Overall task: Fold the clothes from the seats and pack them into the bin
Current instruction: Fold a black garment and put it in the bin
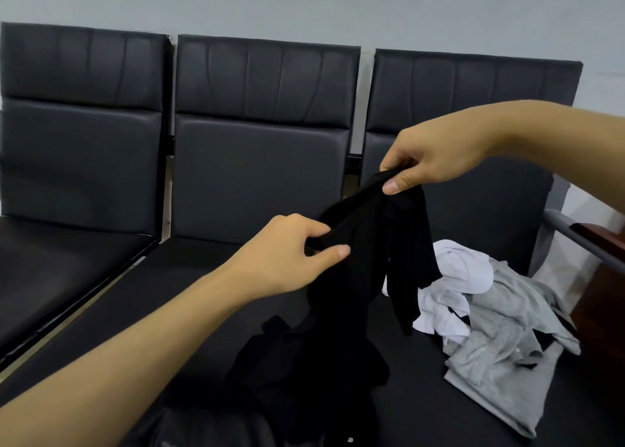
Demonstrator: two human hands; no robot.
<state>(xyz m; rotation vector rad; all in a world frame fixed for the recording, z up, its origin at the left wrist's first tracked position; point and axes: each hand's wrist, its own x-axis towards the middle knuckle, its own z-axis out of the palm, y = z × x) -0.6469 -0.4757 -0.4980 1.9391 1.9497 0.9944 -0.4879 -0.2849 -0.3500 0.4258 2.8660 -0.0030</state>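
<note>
The left hand (297, 254) pinches a black piece of clothing (365, 277) between thumb and curled fingers. The right hand (429, 162) pinches the same black cloth higher up and farther to the right. The cloth is stretched between the two hands and held up in the air. The rest of it hangs down and bunches up on the middle seat (169, 311)

On the right seat (419, 396) there is a white piece of clothing (453, 277) all crumpled up. A grey piece of clothing (507, 345) lies beside it, touching it, and partly covers it. Both sit just to the right of the hanging black cloth

The left seat (50, 260) is black and shiny. Three black seat backs (263, 125) stand in a row against a pale wall (304, 3)
</note>
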